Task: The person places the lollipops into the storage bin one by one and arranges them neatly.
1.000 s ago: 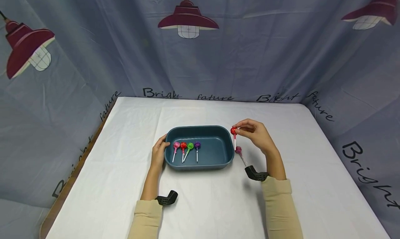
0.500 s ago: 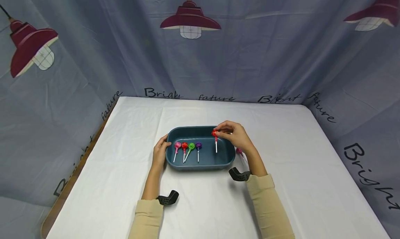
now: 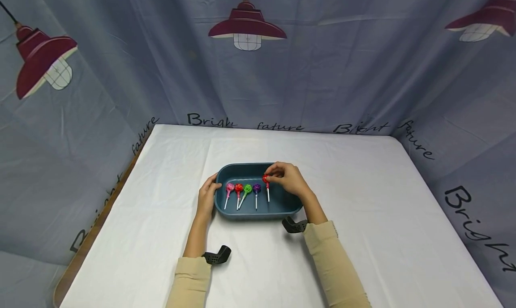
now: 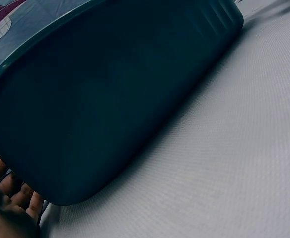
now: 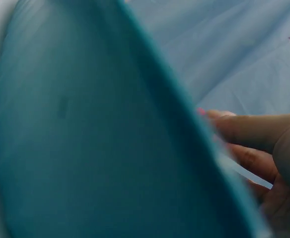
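A dark teal tray (image 3: 246,216) sits on the white-covered table. My left hand (image 3: 206,200) grips its left end, thumb over the rim and fingers along the outer wall, as the left wrist view also shows at the corner. Inside the tray lie a pink lollipop (image 3: 230,187), a red lollipop (image 3: 239,188), a green lollipop (image 3: 247,189) and a purple lollipop (image 3: 256,188) in a row, sticks toward me. Over the tray, right of the purple one, my right hand (image 3: 288,180) pinches another red lollipop (image 3: 265,179) by its head, stick pointing down.
Tray wall (image 5: 85,148) fills much of the right wrist view. A white cloth (image 3: 383,218) covers the table, and a grey-blue curtain (image 3: 322,75) printed with red lamps encloses its back and sides. Each wrist wears a black camera mount (image 3: 217,255).
My right hand has carried the red lollipop leftward from beyond the tray's right end to beside the purple one. A pink lollipop right of the tray is now hidden. My left hand stays put.
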Tool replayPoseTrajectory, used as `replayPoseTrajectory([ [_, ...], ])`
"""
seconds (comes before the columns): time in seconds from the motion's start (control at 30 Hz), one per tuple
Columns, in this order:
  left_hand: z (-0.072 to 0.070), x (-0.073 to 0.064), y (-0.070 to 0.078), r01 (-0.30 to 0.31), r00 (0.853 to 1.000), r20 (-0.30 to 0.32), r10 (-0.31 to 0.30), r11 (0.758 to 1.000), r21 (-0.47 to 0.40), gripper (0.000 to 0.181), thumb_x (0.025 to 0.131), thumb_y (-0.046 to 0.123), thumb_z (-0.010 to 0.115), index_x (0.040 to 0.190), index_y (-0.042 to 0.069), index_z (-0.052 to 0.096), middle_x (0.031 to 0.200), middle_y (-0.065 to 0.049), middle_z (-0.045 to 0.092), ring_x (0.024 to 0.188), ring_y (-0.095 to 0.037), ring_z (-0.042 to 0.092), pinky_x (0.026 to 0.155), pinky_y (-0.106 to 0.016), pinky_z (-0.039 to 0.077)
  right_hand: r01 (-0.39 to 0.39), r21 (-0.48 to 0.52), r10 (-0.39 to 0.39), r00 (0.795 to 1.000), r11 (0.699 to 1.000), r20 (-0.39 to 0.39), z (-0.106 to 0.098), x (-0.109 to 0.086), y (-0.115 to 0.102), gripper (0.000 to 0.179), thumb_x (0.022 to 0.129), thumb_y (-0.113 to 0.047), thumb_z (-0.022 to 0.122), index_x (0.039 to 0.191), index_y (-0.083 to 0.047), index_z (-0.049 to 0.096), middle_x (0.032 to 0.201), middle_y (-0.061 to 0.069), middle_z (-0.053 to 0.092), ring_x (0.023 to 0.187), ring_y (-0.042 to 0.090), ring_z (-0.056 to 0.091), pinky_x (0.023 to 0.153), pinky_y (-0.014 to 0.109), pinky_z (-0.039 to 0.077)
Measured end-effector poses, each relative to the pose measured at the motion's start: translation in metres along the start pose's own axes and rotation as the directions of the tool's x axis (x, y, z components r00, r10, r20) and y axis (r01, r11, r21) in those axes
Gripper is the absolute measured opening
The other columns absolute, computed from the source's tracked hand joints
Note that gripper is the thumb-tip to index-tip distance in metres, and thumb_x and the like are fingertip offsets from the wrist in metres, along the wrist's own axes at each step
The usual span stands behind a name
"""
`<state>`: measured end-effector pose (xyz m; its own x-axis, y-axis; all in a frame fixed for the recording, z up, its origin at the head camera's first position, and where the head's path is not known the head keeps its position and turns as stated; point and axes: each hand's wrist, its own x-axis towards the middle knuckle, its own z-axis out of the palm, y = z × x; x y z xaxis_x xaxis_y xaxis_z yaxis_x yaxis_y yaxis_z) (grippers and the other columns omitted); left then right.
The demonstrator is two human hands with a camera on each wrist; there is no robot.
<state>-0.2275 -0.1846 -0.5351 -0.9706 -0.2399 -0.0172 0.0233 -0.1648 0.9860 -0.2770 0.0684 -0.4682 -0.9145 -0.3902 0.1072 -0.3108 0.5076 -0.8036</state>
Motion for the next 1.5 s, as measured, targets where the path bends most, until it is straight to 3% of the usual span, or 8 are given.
replayPoseTrajectory([
  [0.37,0.000,0.000,-0.002,0.012,1.000,0.005,-0.012,1.000,0.016,0.043,0.083,0.007,0.050,0.126,0.004,0.055,0.131,-0.007,0.051,0.124,-0.014,0.040,0.104,-0.029,0.027,-0.079,-0.057,0.079,0.997,0.995,-0.010,0.017,0.003,0.013,0.011,0.079,-0.013,0.072,0.089,-0.009,0.067,0.084,0.000,0.067,0.075,0.014,0.060,0.069,0.031,0.048],
  [0.9,-0.001,0.000,0.000,0.008,1.000,-0.012,-0.008,1.000,0.027,0.044,0.083,0.007,0.049,0.126,0.002,0.055,0.132,-0.009,0.050,0.125,-0.016,0.039,0.105,-0.031,0.027,-0.052,-0.136,0.058,0.998,0.989,0.038,0.022,0.005,0.015,0.011,0.077,-0.010,0.073,0.086,-0.008,0.067,0.083,0.002,0.067,0.074,0.014,0.061,0.069,0.032,0.049],
  [1.1,0.000,0.000,0.000,0.017,1.000,-0.018,-0.017,1.000,0.026,0.043,0.083,0.007,0.050,0.125,0.003,0.055,0.131,-0.007,0.051,0.124,-0.014,0.040,0.104,-0.029,0.027,-0.077,-0.116,0.082,0.996,0.990,0.047,0.022,0.005,0.015,0.011,0.077,-0.011,0.073,0.087,-0.008,0.067,0.084,0.002,0.067,0.075,0.014,0.060,0.069,0.031,0.048],
  [1.5,0.000,0.000,0.000,0.014,1.000,-0.004,-0.014,1.000,0.006,0.043,0.084,0.004,0.049,0.126,0.000,0.054,0.133,-0.012,0.049,0.125,-0.017,0.039,0.105,-0.030,0.027,-0.052,-0.099,0.058,0.996,0.994,0.060,0.022,0.004,0.017,0.015,0.077,-0.011,0.073,0.089,-0.008,0.067,0.085,0.002,0.067,0.072,0.013,0.059,0.065,0.029,0.047],
])
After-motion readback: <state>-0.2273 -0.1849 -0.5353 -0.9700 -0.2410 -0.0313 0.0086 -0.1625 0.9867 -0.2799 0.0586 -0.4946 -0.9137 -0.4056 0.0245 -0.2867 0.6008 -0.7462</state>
